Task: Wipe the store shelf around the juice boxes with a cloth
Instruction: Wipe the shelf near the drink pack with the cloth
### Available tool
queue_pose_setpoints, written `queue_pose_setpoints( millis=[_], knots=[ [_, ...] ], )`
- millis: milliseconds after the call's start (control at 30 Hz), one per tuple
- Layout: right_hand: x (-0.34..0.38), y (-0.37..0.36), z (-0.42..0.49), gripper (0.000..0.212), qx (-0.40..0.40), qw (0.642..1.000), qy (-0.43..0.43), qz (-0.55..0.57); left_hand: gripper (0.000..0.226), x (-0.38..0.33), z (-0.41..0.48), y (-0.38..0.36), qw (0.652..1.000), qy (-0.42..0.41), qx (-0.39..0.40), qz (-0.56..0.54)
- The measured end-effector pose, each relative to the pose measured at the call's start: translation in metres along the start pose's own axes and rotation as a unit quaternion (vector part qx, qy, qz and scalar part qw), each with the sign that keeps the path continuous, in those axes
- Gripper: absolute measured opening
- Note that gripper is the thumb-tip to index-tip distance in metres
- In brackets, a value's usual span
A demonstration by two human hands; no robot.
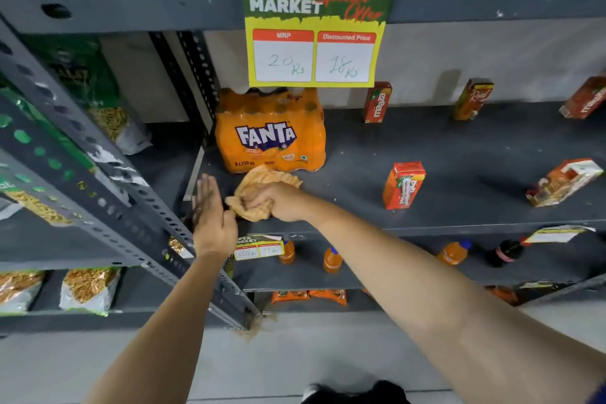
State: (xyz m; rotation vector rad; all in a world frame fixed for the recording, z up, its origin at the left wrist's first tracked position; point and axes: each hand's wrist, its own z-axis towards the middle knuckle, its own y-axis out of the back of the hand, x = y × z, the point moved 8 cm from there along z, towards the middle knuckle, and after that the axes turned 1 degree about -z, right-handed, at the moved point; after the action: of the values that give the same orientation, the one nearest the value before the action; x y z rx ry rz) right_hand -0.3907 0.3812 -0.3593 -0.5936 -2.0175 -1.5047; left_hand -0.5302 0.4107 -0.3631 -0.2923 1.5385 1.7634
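At the front edge of the shelf (459, 207), near its left corner, the right hand (278, 202) is closed in a fist around a crumpled tan cloth (259, 188), pressing it onto the shelf board. The left hand (213, 223) is just beside it, flat and open with the fingers together and holding nothing, standing edge-on at the lip of the board (it looks placed to catch whatever the cloth pushes off, though that is a guess).

The step in hand appears to be the wiping itself, at the left front corner and right in front of the orange soda pack (270, 133), whose base the cloth touches or nearly touches. Most of the board to the right looks not yet covered, so the next move calls for sweeping the cloth rightward along the front edge and steering around each carton without knocking it over.

Counted, there are five juice boxes on this shelf. Two sit toward the front: a red one standing upright (403, 185) mid-shelf and one lying tilted (564, 182) near the right edge. Three stand along the back edge: a red carton (377, 102), a green and red one (472, 99), and one leaning at the far right (585, 98). There is one soda pack and one cloth.
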Motion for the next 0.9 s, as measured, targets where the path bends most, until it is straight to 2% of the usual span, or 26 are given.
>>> queue_pose_setpoints(
  millis=[100, 200, 333, 400, 467, 500, 567, 667, 833, 900],
  knots=[
    [-0.022, 0.018, -0.038, 0.055, -0.019, 1.000, 0.008, -0.003, 0.053, 0.001, 0.007, -0.013, 0.995, 0.017, 0.057, 0.081],
    [-0.046, 0.035, -0.085, 0.043, -0.029, 0.999, 0.016, 0.024, 0.055, 0.004, 0.013, -0.022, 0.980, 0.019, 0.104, 0.171],
    [-0.080, 0.066, -0.102, 0.043, -0.042, 0.997, -0.070, -0.003, 0.055, 0.002, 0.011, -0.023, 0.973, 0.015, 0.113, 0.200],
    [-0.064, 0.086, -0.090, 0.032, -0.088, 0.993, -0.080, 0.015, 0.055, 0.001, 0.011, -0.022, 0.972, 0.013, 0.113, 0.205],
    [-0.020, 0.093, -0.067, 0.024, -0.126, 0.989, -0.029, 0.070, 0.054, -0.001, 0.010, -0.021, 0.973, 0.011, 0.110, 0.200],
    [0.005, 0.090, -0.054, 0.025, -0.126, 0.990, 0.000, 0.070, 0.054, -0.002, 0.010, -0.021, 0.975, 0.009, 0.107, 0.196],
    [0.038, 0.063, -0.029, 0.028, -0.075, 0.997, 0.032, 0.009, 0.055, -0.002, 0.010, -0.020, 0.976, 0.002, 0.109, 0.191],
    [0.024, 0.022, -0.014, 0.046, 0.001, 0.996, 0.014, -0.085, 0.059, 0.000, 0.010, -0.021, 0.975, 0.000, 0.114, 0.190],
    [-0.045, 0.036, -0.055, 0.047, -0.084, 0.993, -0.062, -0.055, 0.054, -0.001, 0.010, -0.022, 0.975, 0.007, 0.100, 0.197],
    [-0.050, 0.048, -0.082, 0.051, -0.083, 0.994, -0.070, -0.027, 0.055, -0.001, 0.010, -0.022, 0.975, 0.007, 0.093, 0.201]
  ],
)
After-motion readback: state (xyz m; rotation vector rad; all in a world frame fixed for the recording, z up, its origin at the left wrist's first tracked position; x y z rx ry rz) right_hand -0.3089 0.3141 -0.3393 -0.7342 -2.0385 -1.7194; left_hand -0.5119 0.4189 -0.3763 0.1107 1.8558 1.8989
